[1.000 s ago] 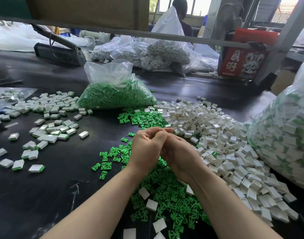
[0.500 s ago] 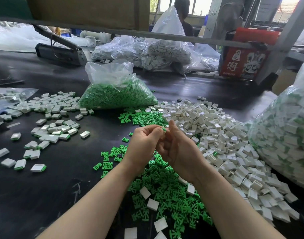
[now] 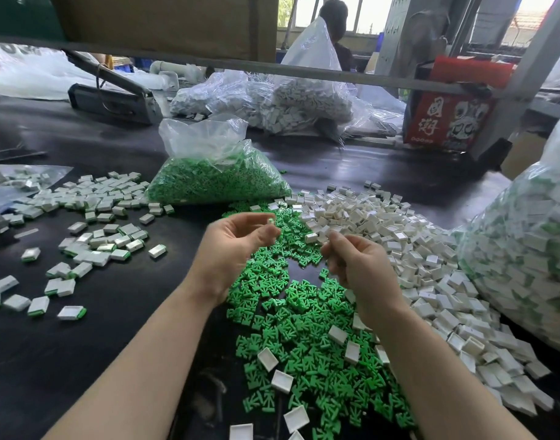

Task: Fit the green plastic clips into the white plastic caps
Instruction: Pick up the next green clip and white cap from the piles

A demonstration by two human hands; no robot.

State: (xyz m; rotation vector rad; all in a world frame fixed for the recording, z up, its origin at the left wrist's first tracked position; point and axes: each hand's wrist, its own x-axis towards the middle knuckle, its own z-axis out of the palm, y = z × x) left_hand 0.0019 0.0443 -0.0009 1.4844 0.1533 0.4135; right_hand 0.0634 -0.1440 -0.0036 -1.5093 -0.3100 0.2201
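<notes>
While the left hand (image 3: 231,246) pinches a small piece at its fingertips, the right hand (image 3: 355,265), fingers loosely curled and seemingly empty, hovers nearest the caps (image 3: 383,223) just ahead-right; clips (image 3: 291,312) lie below both.

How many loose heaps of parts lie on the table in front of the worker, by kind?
Green clips: 1 heap
Empty white caps: 1 heap
Caps with clips fitted: 1 scattered heap
Total: 3 heaps
</notes>
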